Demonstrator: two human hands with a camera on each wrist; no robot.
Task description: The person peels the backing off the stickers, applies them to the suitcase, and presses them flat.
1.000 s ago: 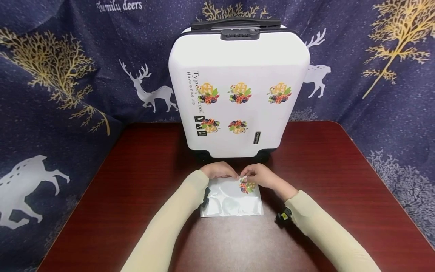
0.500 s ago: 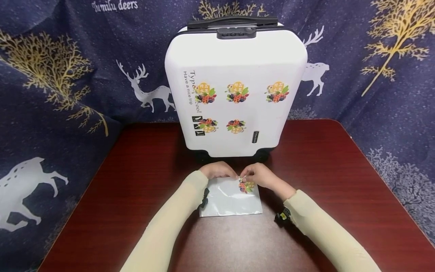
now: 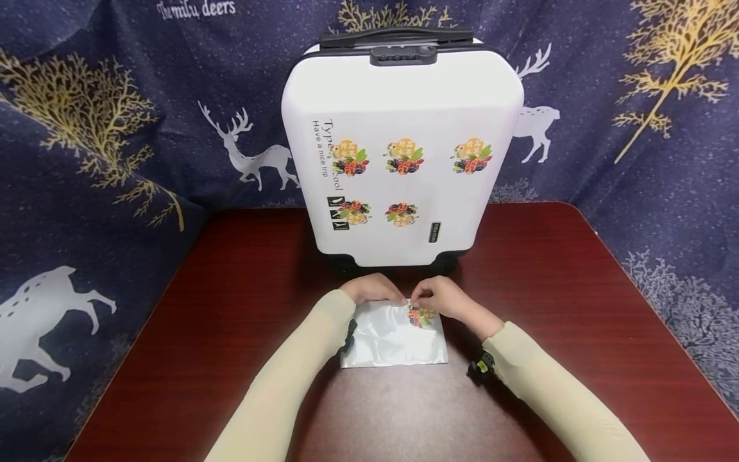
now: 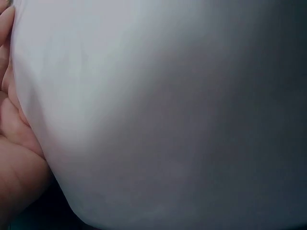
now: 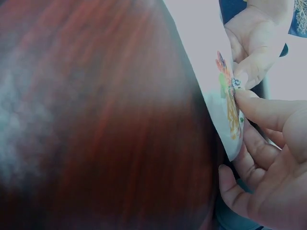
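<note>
A glossy white sticker sheet point(image 3: 392, 340) is held tilted over the table in front of the suitcase. One colourful fruit sticker point(image 3: 421, 315) lies at its upper right corner. My left hand point(image 3: 375, 289) grips the sheet's top edge, thumb in front and fingers behind, as the right wrist view shows. Beside it my right hand point(image 3: 443, 297) pinches the same edge, with the thumb point(image 5: 261, 108) at the sticker's border and the other fingers behind the sheet. Both hands' tips are almost together. In the left wrist view the sheet point(image 4: 144, 120) fills nearly everything.
A white suitcase point(image 3: 381, 244) with black trim stands upright behind the hands, several fruit stickers like this one on its front. The dark red wooden table point(image 3: 242, 308) carries it. A blue cloth point(image 3: 144, 38) with deer and trees hangs behind.
Both hands stay at the sheet's top edge with only slight fingertip shifts. The sheet's glare changes and it tilts a little; the view shifts slightly.
</note>
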